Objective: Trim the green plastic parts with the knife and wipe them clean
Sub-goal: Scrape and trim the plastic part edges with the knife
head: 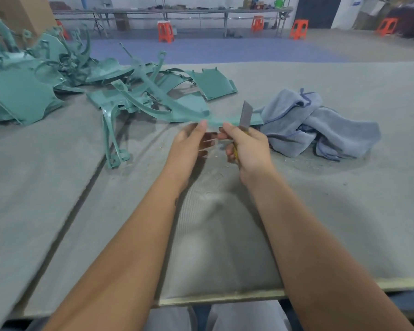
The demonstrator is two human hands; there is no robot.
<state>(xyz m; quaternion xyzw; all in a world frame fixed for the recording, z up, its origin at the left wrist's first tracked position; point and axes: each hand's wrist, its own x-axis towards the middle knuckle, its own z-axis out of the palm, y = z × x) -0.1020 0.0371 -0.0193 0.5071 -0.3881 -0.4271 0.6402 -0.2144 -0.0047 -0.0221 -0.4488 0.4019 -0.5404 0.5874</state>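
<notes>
A factory workshop: felt-covered workbench (320, 211), heaped green plastic parts (34, 87), orange stools (165, 32), metal racks (177, 11).

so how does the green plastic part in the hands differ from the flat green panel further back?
The curved green plastic strip is narrow and held up by the left hand and right hand, the utility knife blade against it. The flat green rectangular panel is broad, lying untouched on the grey table. Both are the same teal plastic.

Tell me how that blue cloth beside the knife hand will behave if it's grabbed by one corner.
The blue cloth lies crumpled in soft folds, so it will probably hang limp and unfold when lifted. It looks like light towelling, so likely easy to lift one-handed. On the rough grey table, it would probably bunch rather than slide if pushed.
</notes>
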